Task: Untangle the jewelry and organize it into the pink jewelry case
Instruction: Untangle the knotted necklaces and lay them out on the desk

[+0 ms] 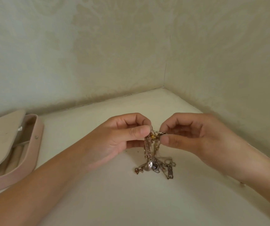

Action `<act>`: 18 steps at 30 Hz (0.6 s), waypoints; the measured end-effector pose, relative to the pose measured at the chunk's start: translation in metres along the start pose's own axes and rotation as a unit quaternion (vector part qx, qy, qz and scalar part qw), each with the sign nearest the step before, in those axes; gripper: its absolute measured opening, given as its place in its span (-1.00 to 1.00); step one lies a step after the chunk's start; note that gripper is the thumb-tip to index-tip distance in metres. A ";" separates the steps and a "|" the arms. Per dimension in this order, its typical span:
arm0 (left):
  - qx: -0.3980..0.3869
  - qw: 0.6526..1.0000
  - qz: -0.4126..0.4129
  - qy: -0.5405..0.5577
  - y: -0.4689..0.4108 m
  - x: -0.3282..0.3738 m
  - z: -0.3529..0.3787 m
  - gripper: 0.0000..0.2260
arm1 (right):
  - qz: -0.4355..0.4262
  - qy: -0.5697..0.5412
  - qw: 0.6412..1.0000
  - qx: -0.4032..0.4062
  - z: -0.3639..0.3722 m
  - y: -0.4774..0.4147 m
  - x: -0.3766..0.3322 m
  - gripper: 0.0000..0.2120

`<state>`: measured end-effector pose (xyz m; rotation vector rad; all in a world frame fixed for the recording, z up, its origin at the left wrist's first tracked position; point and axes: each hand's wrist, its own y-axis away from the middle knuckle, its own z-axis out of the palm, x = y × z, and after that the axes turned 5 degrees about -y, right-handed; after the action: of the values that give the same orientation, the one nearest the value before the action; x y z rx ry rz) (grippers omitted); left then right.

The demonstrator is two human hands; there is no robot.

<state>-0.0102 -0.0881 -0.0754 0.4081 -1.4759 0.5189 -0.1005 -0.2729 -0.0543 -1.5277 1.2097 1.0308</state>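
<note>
Two walls point(98, 46), papered pale cream with a faint damask pattern, meet in a corner point(165, 79) beyond the right grip point(196, 137). Below them lies a smooth off-white surface point(131, 201), carrying a few dark specks point(128, 150) nearby. The light is soft and even.

My fingers point(140, 129) on shiny metal chains point(149, 147); pink jewelry case point(31, 154) matt, leather-like; tabletop point(114, 193) smooth, matt.
</note>
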 end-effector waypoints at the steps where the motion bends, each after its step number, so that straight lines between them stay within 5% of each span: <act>1: 0.000 1.000 -0.001 0.004 0.000 0.001 0.000 -0.77 | 0.003 -0.012 1.000 -0.005 0.000 0.000 0.000 -0.82; 11: 0.012 1.000 -0.015 -0.013 0.002 0.004 0.006 -0.99 | 0.031 -0.092 0.995 0.029 0.004 -0.002 -0.002 -0.77; 18: 0.009 0.999 -0.019 -0.034 0.001 0.000 0.005 -0.94 | 0.036 -0.071 0.997 0.019 0.003 -0.001 0.001 -0.77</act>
<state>-0.0146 -0.0896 -0.0754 0.4721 -1.5263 0.4924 -0.0995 -0.2698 -0.0558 -1.3668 1.1854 1.1373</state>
